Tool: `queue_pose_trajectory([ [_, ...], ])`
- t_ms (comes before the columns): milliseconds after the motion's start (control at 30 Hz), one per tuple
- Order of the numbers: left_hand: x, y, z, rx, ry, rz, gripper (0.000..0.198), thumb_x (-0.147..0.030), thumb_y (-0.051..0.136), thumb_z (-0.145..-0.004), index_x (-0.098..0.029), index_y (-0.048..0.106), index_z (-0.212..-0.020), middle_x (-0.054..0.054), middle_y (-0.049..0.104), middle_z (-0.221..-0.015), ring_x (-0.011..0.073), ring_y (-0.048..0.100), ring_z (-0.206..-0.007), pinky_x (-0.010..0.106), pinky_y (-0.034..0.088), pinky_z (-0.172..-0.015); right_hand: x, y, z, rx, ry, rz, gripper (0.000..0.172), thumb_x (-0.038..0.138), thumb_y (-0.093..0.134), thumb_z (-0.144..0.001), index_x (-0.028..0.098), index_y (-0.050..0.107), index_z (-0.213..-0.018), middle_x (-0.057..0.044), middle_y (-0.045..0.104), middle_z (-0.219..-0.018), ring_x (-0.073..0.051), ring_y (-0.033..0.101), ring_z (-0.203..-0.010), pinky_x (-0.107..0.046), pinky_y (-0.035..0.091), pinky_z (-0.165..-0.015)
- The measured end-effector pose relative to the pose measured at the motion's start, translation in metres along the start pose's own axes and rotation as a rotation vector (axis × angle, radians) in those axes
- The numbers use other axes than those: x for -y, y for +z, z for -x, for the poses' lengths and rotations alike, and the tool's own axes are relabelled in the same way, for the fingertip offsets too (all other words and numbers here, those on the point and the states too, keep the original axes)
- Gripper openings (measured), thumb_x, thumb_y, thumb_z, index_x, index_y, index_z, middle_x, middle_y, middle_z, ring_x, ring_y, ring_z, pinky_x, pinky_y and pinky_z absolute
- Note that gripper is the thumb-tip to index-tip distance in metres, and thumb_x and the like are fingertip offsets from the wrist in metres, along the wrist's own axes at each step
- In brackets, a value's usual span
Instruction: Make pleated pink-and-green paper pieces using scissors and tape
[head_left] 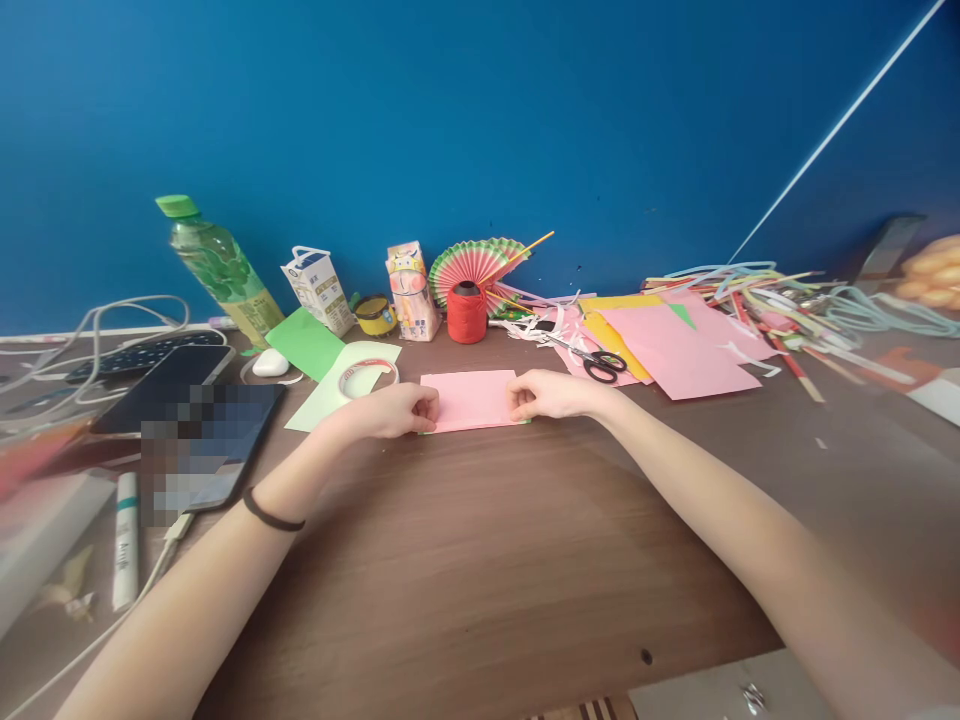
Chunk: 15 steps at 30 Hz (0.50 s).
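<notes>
A pink sheet of paper (472,396) lies flat on the brown wooden desk (487,560), with a thin green edge showing under its near side. My left hand (397,410) pinches its left edge, fingers curled. My right hand (547,394) pinches its right edge the same way. A black band sits on my left wrist. A roll of clear tape (367,377) rests on a pale green sheet (330,395) just left of my left hand.
Scissors (600,362) lie on pink and yellow sheets (675,355) at the right, beside a heap of paper strips (787,300). At the back stand a green bottle (217,265), cartons (319,288), red thread spool (466,313), paper fan (472,262). Phone (202,440), cables and glue stick (126,540) are left.
</notes>
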<state>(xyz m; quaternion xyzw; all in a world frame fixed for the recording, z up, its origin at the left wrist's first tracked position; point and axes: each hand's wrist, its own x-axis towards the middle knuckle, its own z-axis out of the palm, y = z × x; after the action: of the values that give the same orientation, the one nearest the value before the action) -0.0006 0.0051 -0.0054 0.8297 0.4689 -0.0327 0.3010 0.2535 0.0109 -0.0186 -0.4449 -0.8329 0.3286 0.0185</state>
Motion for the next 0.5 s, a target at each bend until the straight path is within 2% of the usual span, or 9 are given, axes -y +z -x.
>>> queue_pose_trajectory([
  [167,-0.0016,0.0012,-0.0003,0.002,0.009,-0.019,0.010,-0.028,0.051,-0.068,-0.019,0.050,-0.069,-0.002,0.051,-0.064,0.0108,0.044,-0.056,0.023,0.031,-0.051,-0.0049,0.0029,-0.0024,-0.027,-0.030,0.020,0.011,0.027,0.057,-0.070,0.017,0.052,-0.067,0.000,0.053,-0.069,-0.011,0.046,-0.060,-0.023,0.034,-0.055],
  [267,-0.0005,0.0044,-0.0015,-0.014,0.032,-0.003,0.015,-0.025,0.048,-0.070,-0.019,0.051,-0.083,0.000,0.055,-0.076,0.0129,0.048,-0.065,0.023,0.036,-0.058,-0.0077,0.0059,-0.0033,-0.084,-0.050,0.010,0.015,0.026,0.059,-0.069,0.017,0.052,-0.078,-0.002,0.050,-0.084,-0.012,0.048,-0.068,-0.024,0.039,-0.062],
  [333,0.0007,0.0063,-0.0021,-0.025,0.072,-0.020,0.024,-0.023,0.047,-0.072,-0.020,0.051,-0.095,0.002,0.055,-0.086,0.0151,0.050,-0.075,0.025,0.039,-0.066,-0.0071,0.0068,-0.0028,-0.074,-0.076,-0.012,0.020,0.026,0.058,-0.070,0.018,0.052,-0.087,-0.003,0.047,-0.093,-0.013,0.050,-0.074,-0.027,0.042,-0.069],
  [433,0.0012,0.0070,-0.0015,-0.022,0.135,-0.100,0.031,-0.022,0.044,-0.075,-0.025,0.053,-0.104,0.003,0.052,-0.098,0.0182,0.047,-0.091,0.029,0.038,-0.078,-0.0036,0.0060,-0.0014,-0.010,-0.160,-0.010,0.020,0.022,0.053,-0.074,0.020,0.052,-0.093,-0.005,0.046,-0.102,-0.018,0.049,-0.092,-0.034,0.041,-0.083],
  [500,-0.0001,0.0062,0.0000,-0.005,0.135,-0.139,0.033,-0.023,0.042,-0.077,-0.028,0.054,-0.108,0.004,0.049,-0.102,0.0192,0.045,-0.095,0.032,0.036,-0.085,-0.0015,0.0049,-0.0006,0.014,-0.215,0.004,0.024,0.017,0.051,-0.074,0.022,0.054,-0.097,-0.005,0.044,-0.115,-0.022,0.042,-0.109,-0.040,0.034,-0.094],
])
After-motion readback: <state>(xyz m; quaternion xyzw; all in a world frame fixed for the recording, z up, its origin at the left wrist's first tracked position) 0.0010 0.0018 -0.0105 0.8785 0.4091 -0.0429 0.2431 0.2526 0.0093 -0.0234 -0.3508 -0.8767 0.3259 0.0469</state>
